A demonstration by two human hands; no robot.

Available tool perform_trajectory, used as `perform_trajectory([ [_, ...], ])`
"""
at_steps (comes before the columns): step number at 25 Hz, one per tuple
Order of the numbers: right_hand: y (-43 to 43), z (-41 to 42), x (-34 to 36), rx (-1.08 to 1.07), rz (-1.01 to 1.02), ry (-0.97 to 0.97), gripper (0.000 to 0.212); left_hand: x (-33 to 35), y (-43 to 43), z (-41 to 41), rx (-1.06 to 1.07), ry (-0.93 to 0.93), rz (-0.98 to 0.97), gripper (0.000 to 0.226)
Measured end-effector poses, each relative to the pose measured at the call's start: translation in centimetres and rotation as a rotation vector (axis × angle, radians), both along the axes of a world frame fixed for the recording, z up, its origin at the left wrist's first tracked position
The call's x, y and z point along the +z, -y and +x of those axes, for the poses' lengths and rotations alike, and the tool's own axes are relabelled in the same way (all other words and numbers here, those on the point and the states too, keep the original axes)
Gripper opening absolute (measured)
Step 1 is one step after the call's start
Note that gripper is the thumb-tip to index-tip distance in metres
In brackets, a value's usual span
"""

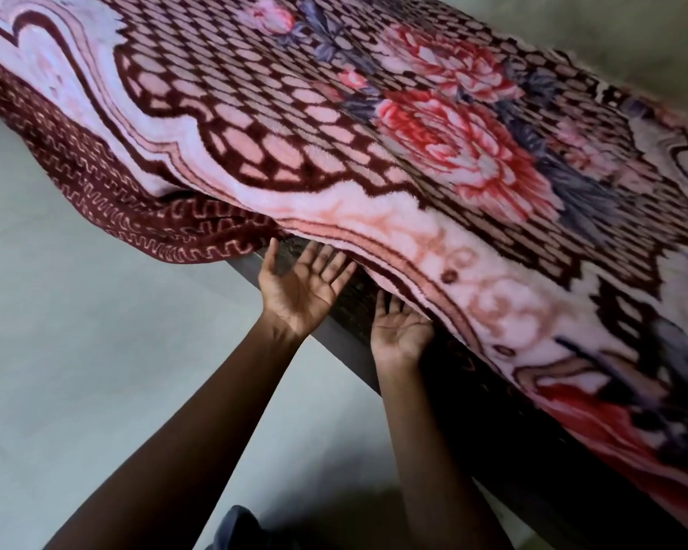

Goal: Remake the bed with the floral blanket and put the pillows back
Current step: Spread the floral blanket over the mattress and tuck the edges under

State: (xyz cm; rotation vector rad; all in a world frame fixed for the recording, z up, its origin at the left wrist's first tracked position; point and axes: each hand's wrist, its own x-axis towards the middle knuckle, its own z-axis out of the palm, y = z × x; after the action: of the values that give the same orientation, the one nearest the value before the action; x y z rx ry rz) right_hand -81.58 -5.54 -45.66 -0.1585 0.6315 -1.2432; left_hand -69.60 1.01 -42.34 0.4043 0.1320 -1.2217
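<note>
Lifting the hem: your left hand (302,291) and right hand (400,331), palms up, fingers straight (gripping nothing), reach beneath the floral blanket (374,133), spread over the bed (336,339), probably to tuck its overhanging edge.

- floral blanket (374,125) was pink with a dark maroon lattice, red-pink roses and purple-grey leaves
- its edge (108,192) — maroon with pale zigzag lines
- floor (56,351) looked pale grey

Floral blanket (374,125) — plush, fuzzy cloth
</note>
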Motion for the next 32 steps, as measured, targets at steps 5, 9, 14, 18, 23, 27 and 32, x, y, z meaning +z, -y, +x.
perform_trajectory([
  [5, -6.5, -8.2, -0.3, 0.067, 0.017, 0.027, 0.044, -1.2, -1.1, -4.8, -0.276, 0.230, 0.217, 0.037],
  [9, -8.1, -14.7, -0.4, -0.028, -0.003, 0.052, 0.077, -0.4, -1.0, -8.8, -0.325, 0.054, 0.065, 0.061],
  [14, -4.4, -14.1, 0.8, 0.016, -0.032, 0.028, 0.034, -0.4, -0.5, -9.6, -0.282, -0.013, 0.010, 0.058],
  [18, -2.1, -11.9, 1.5, -0.075, 0.059, -0.031, 0.024, 1.0, -0.6, -9.0, -0.375, 0.192, 0.102, 0.027],
  [23, -7.5, -8.6, 1.0, 0.094, 0.152, -0.161, 0.027, 0.5, -3.0, -4.6, -0.301, 0.481, 0.334, 0.027],
  [27, -8.7, -1.5, 1.7, 0.390, 0.085, -0.465, 0.023, -1.0, -7.3, 1.2, -0.121, 0.423, 0.402, 0.025],
  [32, -10.2, 8.3, 2.9, 0.714, -0.045, -0.722, 0.025, -3.4, -13.8, 8.5, 0.018, 0.395, 0.528, 0.027],
])
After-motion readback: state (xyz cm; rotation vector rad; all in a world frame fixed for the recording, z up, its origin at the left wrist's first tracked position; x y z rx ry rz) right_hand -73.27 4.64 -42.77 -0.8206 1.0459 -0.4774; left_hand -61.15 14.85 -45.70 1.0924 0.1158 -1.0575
